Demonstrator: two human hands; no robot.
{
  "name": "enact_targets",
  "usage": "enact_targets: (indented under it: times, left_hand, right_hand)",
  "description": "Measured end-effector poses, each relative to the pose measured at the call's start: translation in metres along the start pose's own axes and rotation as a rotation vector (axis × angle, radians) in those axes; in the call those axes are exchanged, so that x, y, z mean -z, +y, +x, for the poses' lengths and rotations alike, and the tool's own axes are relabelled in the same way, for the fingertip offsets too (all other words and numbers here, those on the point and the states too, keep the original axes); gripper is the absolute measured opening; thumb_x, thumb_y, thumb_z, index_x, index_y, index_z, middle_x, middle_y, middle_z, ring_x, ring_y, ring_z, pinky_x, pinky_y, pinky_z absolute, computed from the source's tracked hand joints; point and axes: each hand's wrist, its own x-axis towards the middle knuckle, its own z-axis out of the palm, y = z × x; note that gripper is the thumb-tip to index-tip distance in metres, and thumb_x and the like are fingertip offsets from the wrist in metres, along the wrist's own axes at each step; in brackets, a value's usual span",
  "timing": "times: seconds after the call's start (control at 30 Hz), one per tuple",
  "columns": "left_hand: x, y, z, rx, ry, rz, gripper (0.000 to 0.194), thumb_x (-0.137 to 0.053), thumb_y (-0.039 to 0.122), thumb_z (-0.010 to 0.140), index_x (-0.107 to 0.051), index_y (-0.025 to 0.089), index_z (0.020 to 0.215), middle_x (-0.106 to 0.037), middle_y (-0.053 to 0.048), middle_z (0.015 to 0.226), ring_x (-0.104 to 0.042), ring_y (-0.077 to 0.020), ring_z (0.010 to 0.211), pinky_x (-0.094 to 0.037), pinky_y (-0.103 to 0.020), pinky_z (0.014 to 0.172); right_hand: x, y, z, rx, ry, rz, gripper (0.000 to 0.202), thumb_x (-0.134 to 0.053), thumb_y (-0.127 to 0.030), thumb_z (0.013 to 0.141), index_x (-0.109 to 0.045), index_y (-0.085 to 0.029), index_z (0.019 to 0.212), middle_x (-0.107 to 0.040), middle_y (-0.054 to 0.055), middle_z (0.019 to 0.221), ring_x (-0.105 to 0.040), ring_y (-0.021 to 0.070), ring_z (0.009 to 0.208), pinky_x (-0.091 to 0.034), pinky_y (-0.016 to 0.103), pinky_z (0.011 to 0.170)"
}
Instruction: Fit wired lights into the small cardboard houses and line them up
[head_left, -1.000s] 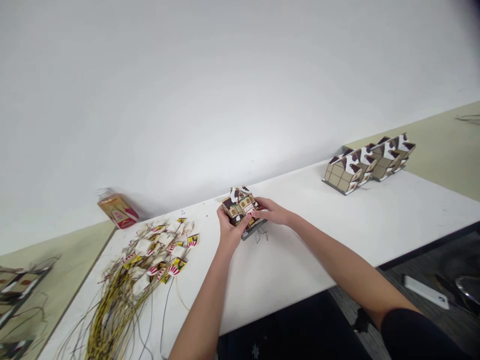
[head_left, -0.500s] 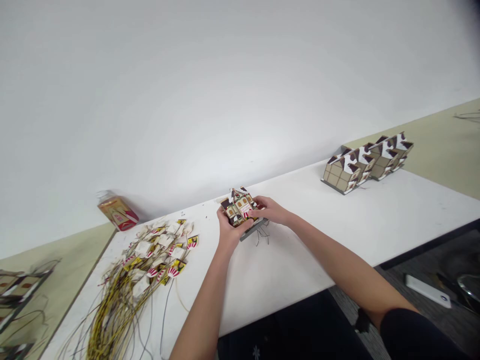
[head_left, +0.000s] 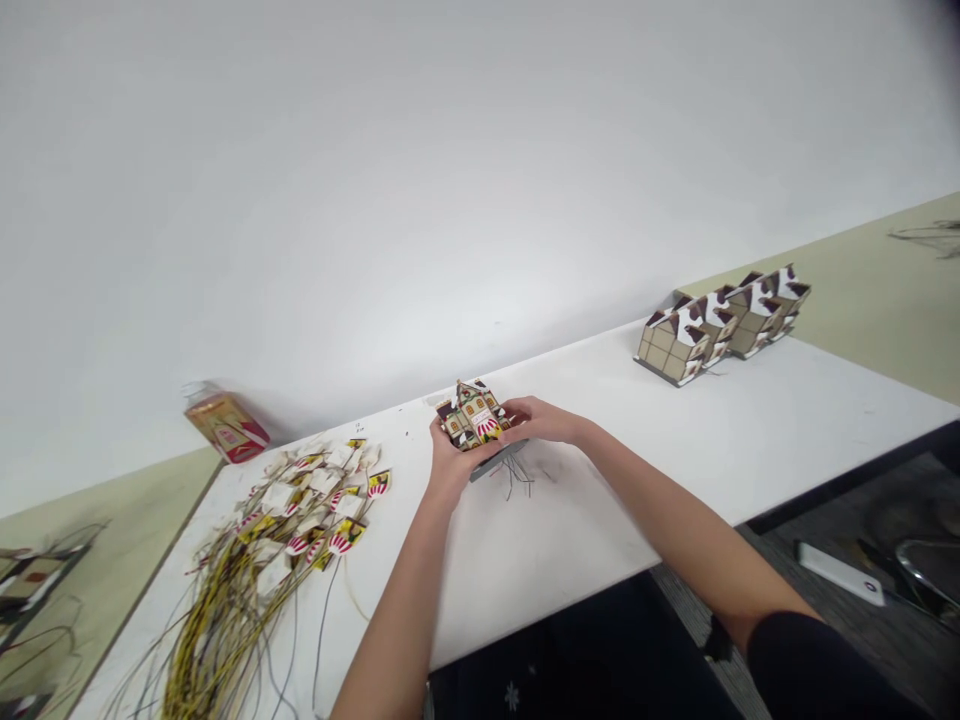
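Note:
Between my two hands is a small model house [head_left: 470,405] with a decorated front, a red-and-white striped awning and a grey base. My left hand [head_left: 450,458] wraps its left side and front lower edge. On the other side, my right hand [head_left: 536,418] grips it with the fingers near the awning. Thin dark wires [head_left: 517,475] hang out below the base. To the left lies a heap of small shop-front pieces [head_left: 341,540] with striped awnings, white blocks and long yellow and grey wires [head_left: 214,630].
Several model houses [head_left: 675,345] with snowy roofs stand in a row at the back right of the white table [head_left: 600,510]. A bottle with an orange-red label [head_left: 229,425] is at the back left corner. More house parts [head_left: 34,590] sit at the far left.
The house has tilted slightly in my hands, and the right fingers have shifted so that more of the striped awning shows. The whole view has moved a little.

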Motion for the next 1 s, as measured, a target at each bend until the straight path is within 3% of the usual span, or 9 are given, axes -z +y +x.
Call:
enact_targets:
  times: [0.2,0.47,0.6,0.7,0.83,0.93,1.0]
  left_hand:
    - [-0.002,-0.002,0.000,-0.037,0.002,-0.019,0.095,-0.090,0.018,0.037,-0.038,0.020,0.117,-0.059,-0.011,0.118,-0.060,-0.0296,0.110,-0.048,-0.050,0.096]
    - [-0.003,0.004,-0.001,-0.022,-0.040,-0.031,0.099,-0.091,0.017,0.035,-0.037,0.020,0.119,-0.060,-0.010,0.114,-0.061,-0.0296,0.107,-0.049,-0.048,0.094]
    - [-0.007,0.005,-0.002,0.025,0.021,-0.090,0.109,-0.088,0.012,0.040,-0.028,0.029,0.129,-0.054,-0.008,0.126,-0.056,-0.0290,0.116,-0.047,-0.046,0.099]
    - [-0.011,0.004,-0.003,0.104,0.076,-0.162,0.111,-0.086,0.008,0.042,-0.025,0.034,0.130,-0.051,-0.006,0.130,-0.057,-0.0270,0.113,-0.048,-0.047,0.098]
    - [-0.012,0.002,-0.002,0.120,0.101,-0.237,0.100,-0.085,0.007,0.044,-0.031,0.032,0.124,-0.054,-0.006,0.125,-0.062,-0.0246,0.104,-0.052,-0.047,0.093]
    - [-0.012,0.001,-0.001,0.112,0.122,-0.285,0.093,-0.083,0.006,0.045,-0.035,0.032,0.120,-0.054,-0.005,0.124,-0.064,-0.0211,0.098,-0.054,-0.044,0.090]
    - [-0.012,0.004,0.000,0.108,0.164,-0.316,0.088,-0.080,0.003,0.046,-0.037,0.032,0.117,-0.056,-0.003,0.122,-0.064,-0.0180,0.094,-0.054,-0.039,0.088]
  right_hand:
    - [0.003,0.004,0.000,-0.018,0.032,-0.046,0.057,-0.080,-0.040,0.060,-0.065,-0.015,0.109,-0.067,0.005,0.098,-0.061,0.0169,0.080,-0.048,0.027,0.070]
    - [0.007,0.003,-0.001,0.059,0.019,-0.152,0.054,-0.078,-0.045,0.062,-0.068,-0.016,0.108,-0.069,0.004,0.097,-0.062,0.0169,0.079,-0.048,0.026,0.068]
    - [0.008,0.000,-0.002,0.044,0.135,-0.175,0.052,-0.072,-0.055,0.068,-0.069,-0.017,0.103,-0.069,0.005,0.097,-0.062,0.0184,0.082,-0.049,0.029,0.072]
    - [0.015,-0.001,-0.002,0.103,0.462,-0.258,0.051,-0.060,-0.058,0.078,-0.067,-0.016,0.106,-0.068,0.008,0.103,-0.062,0.0185,0.086,-0.049,0.032,0.078]
    - [0.047,0.002,-0.012,0.271,1.126,-0.665,0.056,-0.062,-0.051,0.077,-0.055,-0.015,0.120,-0.057,0.014,0.122,-0.052,0.0260,0.112,-0.041,0.042,0.098]
    - [0.088,0.011,-0.033,0.227,1.538,-0.834,0.055,-0.058,-0.046,0.079,-0.047,-0.014,0.123,-0.051,0.017,0.126,-0.044,0.0295,0.122,-0.034,0.049,0.104]
    - [0.114,0.020,-0.051,0.115,1.811,-0.806,0.060,-0.058,-0.044,0.079,-0.040,-0.014,0.128,-0.046,0.019,0.129,-0.038,0.0317,0.126,-0.030,0.054,0.105]
